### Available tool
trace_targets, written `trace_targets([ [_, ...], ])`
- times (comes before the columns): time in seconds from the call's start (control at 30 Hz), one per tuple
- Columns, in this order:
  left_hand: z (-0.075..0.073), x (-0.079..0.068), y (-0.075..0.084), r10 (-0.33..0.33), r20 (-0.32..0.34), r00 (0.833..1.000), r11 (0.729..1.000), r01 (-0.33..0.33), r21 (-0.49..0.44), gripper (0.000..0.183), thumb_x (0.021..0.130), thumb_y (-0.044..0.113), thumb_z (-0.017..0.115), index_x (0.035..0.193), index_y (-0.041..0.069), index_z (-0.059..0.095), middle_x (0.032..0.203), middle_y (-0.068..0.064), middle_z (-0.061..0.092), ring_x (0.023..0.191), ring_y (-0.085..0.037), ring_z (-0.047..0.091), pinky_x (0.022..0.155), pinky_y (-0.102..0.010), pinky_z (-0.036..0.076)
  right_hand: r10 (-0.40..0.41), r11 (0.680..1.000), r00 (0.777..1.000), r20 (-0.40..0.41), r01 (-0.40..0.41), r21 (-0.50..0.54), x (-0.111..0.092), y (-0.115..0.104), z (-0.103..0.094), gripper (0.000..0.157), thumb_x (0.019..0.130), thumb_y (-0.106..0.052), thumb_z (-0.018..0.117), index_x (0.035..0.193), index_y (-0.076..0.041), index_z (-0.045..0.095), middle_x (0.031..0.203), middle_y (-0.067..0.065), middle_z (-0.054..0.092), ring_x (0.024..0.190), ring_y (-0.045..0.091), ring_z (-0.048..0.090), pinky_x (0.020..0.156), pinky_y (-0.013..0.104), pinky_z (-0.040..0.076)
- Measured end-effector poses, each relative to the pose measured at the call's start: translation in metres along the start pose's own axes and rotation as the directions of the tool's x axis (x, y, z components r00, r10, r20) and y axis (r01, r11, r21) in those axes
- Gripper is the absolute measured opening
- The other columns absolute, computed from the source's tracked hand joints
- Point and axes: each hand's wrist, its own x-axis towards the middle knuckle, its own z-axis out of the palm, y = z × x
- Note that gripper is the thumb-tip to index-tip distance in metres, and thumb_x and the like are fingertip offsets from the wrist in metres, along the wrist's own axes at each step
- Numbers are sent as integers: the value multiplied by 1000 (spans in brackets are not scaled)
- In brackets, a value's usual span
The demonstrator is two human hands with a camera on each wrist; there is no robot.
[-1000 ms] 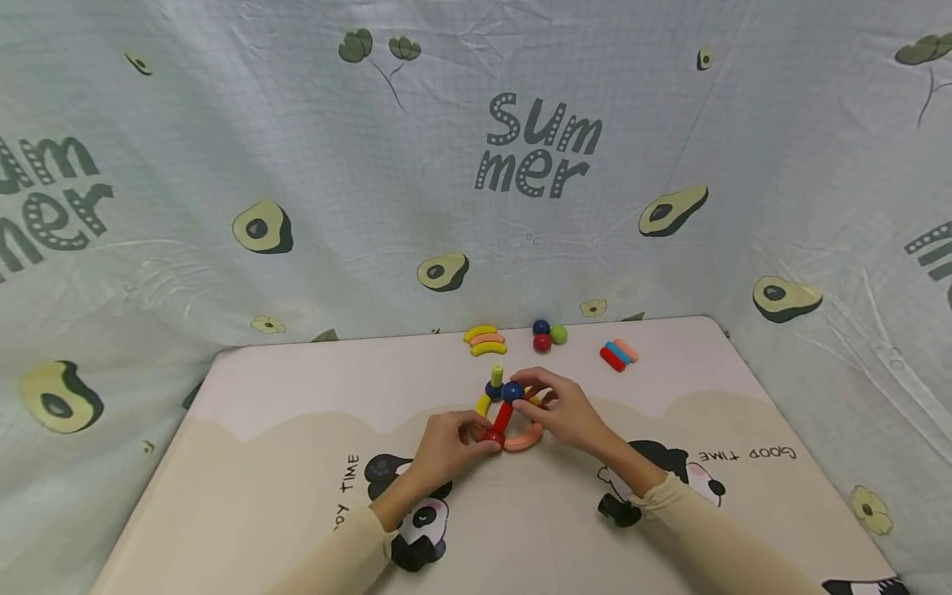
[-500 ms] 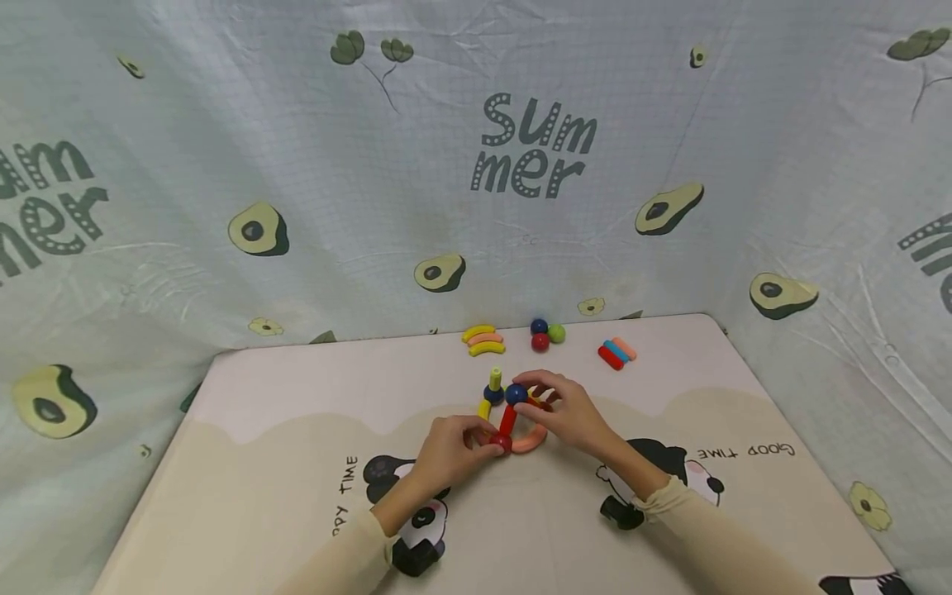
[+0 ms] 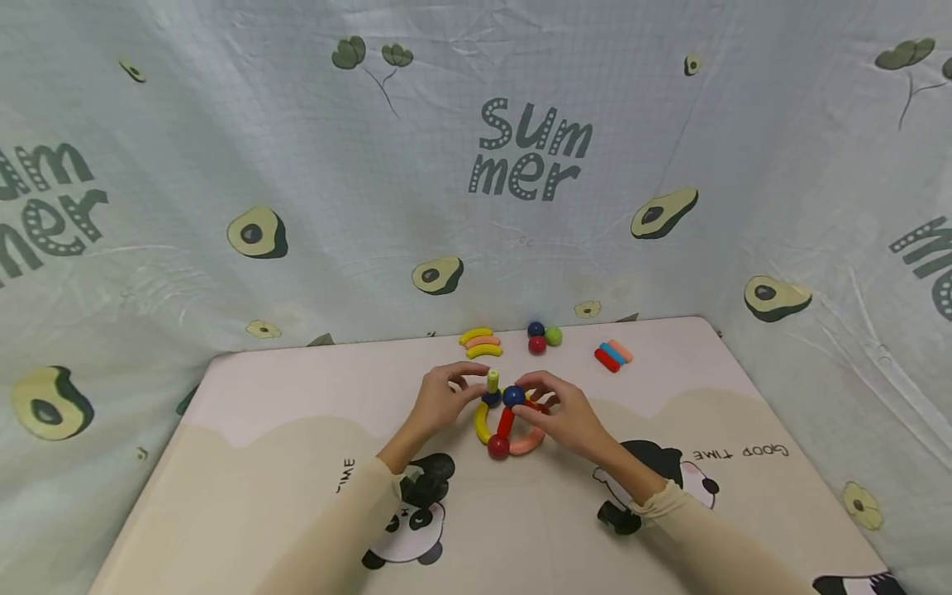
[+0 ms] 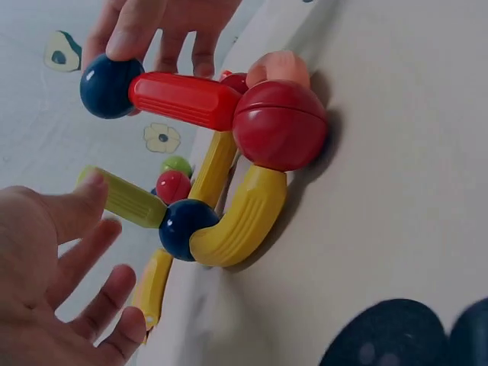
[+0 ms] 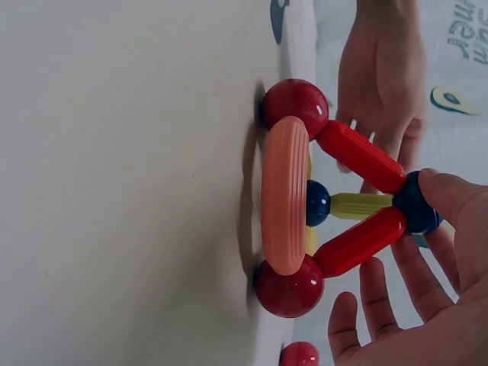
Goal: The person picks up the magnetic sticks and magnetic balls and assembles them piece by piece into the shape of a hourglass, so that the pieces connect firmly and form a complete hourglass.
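A structure of magnetic rods and balls sits on the table. Its base ring has a red ball at the front, a yellow curved rod and a peach curved rod. Two red rods lean up to a blue ball, which my right hand pinches between thumb and fingers. From a second blue ball on the ring rises a yellow-green rod. My left hand pinches that rod's upper end; the thumb lies over it and the index fingertip is hidden in the left wrist view.
Behind the structure lie several curved rods. Blue, red and green loose balls are grouped beside them, with short straight rods farther right. A patterned cloth hangs behind the table.
My left hand has let go of the front red ball and moved away from me to the yellow-green rod. My right hand keeps its hold on the blue ball.
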Motion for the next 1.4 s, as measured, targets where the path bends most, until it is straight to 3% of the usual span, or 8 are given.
trace_targets([
  [0.1, 3, 8, -1, 7, 48, 999, 1000, -6, -31, 27, 94, 15, 76, 121, 14, 76, 111, 0, 76, 92, -19, 61, 83, -34, 50, -7, 1000, 1000, -5, 7, -7, 0, 0, 0, 36, 92, -21, 79, 125, -13, 66, 116, 2, 70, 102, 21, 62, 87, 42, 56],
  [0.27, 7, 9, 0, 5, 54, 999, 999, -3, -46, 21, 93, 13, 76, 115, 14, 79, 106, 1, 77, 91, -18, 61, 81, -33, 50, -25, 999, 1000, -4, 25, -23, 1, 3, 0, 36, 92, -23, 79, 125, -15, 66, 116, -1, 70, 101, 19, 62, 85, 34, 56],
  [0.53, 12, 4, 3, 65, 92, 994, 998, -67, 20, 21, 92, 15, 78, 113, 16, 80, 107, 2, 77, 90, -19, 59, 75, -28, 46, -39, 999, 999, -9, 39, -20, -1, 4, -2, 37, 93, -24, 79, 126, -15, 67, 116, 0, 70, 103, 22, 63, 87, 45, 57],
  [0.93, 17, 0, -1, 139, 106, 985, 989, -143, 33, 23, 90, 13, 80, 112, 15, 81, 106, -3, 78, 92, -23, 59, 80, -38, 45, -38, 998, 999, -35, 37, -49, -4, 8, -2, 39, 93, -21, 78, 130, -16, 67, 120, -1, 69, 105, 21, 62, 86, 44, 56],
  [1.4, 18, -3, -2, 108, 96, 990, 991, -114, 63, 21, 90, 18, 81, 111, 15, 81, 105, -1, 78, 90, -20, 58, 77, -31, 43, -57, 997, 998, -18, 56, -55, -3, 12, -1, 38, 95, -23, 76, 131, -16, 67, 117, -1, 69, 105, 22, 62, 86, 47, 56],
])
